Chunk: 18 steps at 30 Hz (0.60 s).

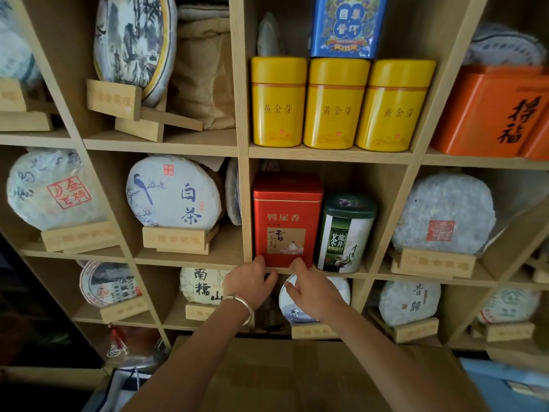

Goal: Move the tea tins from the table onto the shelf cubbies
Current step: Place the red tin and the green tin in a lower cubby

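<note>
- Left hand (249, 281) and right hand (312, 288) had curled fingertips touching the red tin's (286, 220) base; grip unclear.
- Tin stood frame centre, beside the green tin (346, 233).
- Risk: a shove could tip it backward or knock its neighbour.

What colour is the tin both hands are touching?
Red tin, with a beige picture panel; seen in the head view.

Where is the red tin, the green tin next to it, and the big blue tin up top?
red tin (286, 218), head view, middle of its front face.
green tin (344, 236), head view, on its front label.
blue tin (347, 25), head view, middle of its patterned front.
</note>
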Motion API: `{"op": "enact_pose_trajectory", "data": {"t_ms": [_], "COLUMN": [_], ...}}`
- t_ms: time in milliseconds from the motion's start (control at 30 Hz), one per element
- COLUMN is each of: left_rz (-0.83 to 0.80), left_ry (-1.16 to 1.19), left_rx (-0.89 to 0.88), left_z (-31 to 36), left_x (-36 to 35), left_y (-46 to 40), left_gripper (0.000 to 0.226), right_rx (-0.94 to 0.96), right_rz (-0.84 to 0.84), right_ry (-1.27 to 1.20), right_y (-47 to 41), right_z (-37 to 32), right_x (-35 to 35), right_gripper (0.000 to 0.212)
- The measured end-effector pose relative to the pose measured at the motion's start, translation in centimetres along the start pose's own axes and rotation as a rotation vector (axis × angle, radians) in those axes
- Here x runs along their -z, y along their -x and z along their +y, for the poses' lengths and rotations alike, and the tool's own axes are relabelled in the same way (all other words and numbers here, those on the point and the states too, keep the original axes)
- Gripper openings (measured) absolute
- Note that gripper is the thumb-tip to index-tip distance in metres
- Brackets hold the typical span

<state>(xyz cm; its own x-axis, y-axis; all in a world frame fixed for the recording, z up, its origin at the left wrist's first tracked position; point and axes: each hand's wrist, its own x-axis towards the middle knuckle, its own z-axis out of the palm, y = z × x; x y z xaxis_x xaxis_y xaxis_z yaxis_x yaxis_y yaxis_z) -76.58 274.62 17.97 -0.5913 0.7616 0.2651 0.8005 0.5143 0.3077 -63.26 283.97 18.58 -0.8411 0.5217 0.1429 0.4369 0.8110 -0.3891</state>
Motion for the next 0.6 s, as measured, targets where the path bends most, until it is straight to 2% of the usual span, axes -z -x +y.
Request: {"op": "enact_pose_trajectory", "data": {"t_ms": [600], "left_rz": [-0.013], "left_ry": [-0.005], "left_rx": [0.086], "left_z": [0.04], "left_x": [0.32], "left_y": [-0.86], "left_gripper": [0.041], "right_rx": [0.040], "right_rz": [-0.003], "right_ry": [0.034], "right_y": [-0.62], "right_z": [-0.23], "right_x": [-0.01], "right_gripper": [0.031]}}
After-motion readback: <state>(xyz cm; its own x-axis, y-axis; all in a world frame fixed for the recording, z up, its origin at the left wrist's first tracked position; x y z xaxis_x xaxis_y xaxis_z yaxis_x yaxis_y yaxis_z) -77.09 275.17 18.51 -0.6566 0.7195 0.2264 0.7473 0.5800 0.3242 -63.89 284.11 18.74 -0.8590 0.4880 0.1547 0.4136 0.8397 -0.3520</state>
